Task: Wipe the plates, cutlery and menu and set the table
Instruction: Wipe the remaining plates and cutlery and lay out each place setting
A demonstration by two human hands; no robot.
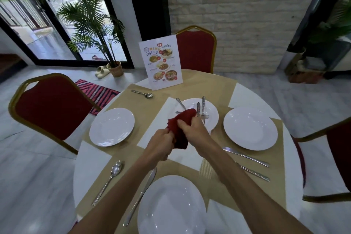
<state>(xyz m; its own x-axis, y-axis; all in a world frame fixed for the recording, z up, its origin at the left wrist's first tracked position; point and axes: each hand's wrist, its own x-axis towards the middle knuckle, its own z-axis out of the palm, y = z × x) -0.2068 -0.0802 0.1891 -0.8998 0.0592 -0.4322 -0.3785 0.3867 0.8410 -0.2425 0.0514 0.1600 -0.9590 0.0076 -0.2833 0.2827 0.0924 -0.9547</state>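
Both my hands grip a dark red cloth (181,125) above the table's middle: my left hand (161,143) holds its lower end, my right hand (191,129) its upper part. Whatever the cloth wraps is hidden. Just behind it a white centre plate (210,112) carries several pieces of cutlery (202,109). Three more white plates lie at the left (112,127), right (250,128) and near side (171,207). A standing menu (161,62) is at the far side.
A spoon (109,181) and knife (141,194) lie left of the near plate, a knife (246,156) and another piece of cutlery (253,173) near the right plate, a spoon (142,93) by the menu. Red chairs stand at the left (51,108), far side (196,51) and right (330,157).
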